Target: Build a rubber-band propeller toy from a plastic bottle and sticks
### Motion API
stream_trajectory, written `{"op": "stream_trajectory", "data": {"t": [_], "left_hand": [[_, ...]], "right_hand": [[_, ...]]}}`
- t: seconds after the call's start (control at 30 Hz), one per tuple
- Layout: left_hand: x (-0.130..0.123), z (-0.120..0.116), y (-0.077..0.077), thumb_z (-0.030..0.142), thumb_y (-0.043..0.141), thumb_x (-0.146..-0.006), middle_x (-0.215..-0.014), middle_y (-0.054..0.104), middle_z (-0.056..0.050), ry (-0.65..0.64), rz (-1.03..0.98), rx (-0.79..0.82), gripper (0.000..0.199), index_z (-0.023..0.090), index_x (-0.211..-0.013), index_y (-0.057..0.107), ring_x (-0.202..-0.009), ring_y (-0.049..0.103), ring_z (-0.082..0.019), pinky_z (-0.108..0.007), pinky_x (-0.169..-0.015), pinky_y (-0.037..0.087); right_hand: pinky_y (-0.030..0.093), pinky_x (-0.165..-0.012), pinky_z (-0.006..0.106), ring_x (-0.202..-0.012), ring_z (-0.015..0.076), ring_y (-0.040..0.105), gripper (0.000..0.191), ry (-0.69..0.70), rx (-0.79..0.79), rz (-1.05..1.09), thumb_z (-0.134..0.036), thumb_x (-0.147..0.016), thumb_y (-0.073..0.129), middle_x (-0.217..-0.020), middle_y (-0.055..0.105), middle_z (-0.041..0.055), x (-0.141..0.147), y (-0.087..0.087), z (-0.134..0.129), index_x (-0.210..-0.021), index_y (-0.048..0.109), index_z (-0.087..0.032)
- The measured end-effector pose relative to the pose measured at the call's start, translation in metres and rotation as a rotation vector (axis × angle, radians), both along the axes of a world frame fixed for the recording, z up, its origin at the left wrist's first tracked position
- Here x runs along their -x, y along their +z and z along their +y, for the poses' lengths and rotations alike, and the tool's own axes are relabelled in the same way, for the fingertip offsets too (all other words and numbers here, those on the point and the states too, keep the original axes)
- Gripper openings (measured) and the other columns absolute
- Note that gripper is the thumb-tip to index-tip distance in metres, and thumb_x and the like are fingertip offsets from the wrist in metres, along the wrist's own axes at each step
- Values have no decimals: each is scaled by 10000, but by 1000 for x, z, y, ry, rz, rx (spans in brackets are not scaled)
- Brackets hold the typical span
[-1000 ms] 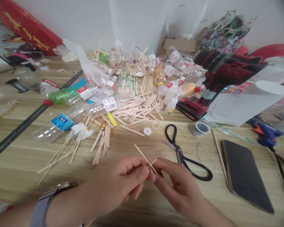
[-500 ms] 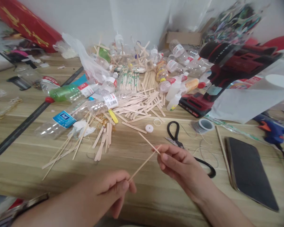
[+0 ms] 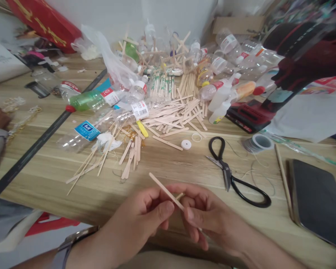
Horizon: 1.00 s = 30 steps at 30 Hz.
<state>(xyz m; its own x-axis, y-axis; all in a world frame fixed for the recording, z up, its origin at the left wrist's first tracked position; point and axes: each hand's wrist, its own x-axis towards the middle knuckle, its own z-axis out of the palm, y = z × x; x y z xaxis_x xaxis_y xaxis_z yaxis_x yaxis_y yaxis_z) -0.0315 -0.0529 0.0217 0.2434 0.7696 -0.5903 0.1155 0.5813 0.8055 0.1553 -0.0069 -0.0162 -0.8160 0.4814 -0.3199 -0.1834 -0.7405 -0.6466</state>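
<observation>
Black scissors [image 3: 226, 173], green bottle [image 3: 86, 100], yellow-handled tool [image 3: 142, 129], red-and-black drill [image 3: 285, 71]

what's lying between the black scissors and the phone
A thin wooden stick, close beside the phone, with loose thread nearer the scissors, as the head view shows.

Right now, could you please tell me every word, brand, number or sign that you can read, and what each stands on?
"2.0", probably, though soft: black and red drill battery.
Too blurred to read: blue label and white barcode label on clear plastic bottles; gold characters on the red sheet-like object; faint print on the white panel, far left.
</observation>
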Motion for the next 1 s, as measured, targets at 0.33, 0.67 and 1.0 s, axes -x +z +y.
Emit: {"op": "stream_trajectory", "data": {"t": [0.33, 0.67, 1.0], "left_hand": [[-5, -2, -8, 552, 584, -898, -696, 619, 13, -15, -213, -56, 404, 159, -861, 671, -517, 412, -73, -226, -509, 293], [-9, -3, -13, 634, 568, -873, -571, 484, 39, -68, -287, -31, 502, 162, -721, 645, -485, 326, -78, -241, -485, 261], [-11, -1, -15, 611, 567, -888, -586, 495, 44, -46, -338, -33, 468, 165, -771, 642, -457, 314, -64, -230, -463, 251]], "right_hand": [[427, -381, 115, -387, 51, 553, 384, 72, 216, 160, -457, -894, 699, -599, 668, 18, 1, -4, 2, -1035, 742, -103], [398, -353, 104, -335, 35, 512, 410, 64, 256, 109, -506, -817, 764, -550, 666, 0, 3, -11, 0, -809, 701, -100], [364, -341, 106, -341, 36, 495, 404, 23, 289, 155, -503, -830, 754, -540, 631, -11, 4, -15, -1, -805, 675, -108]]}}
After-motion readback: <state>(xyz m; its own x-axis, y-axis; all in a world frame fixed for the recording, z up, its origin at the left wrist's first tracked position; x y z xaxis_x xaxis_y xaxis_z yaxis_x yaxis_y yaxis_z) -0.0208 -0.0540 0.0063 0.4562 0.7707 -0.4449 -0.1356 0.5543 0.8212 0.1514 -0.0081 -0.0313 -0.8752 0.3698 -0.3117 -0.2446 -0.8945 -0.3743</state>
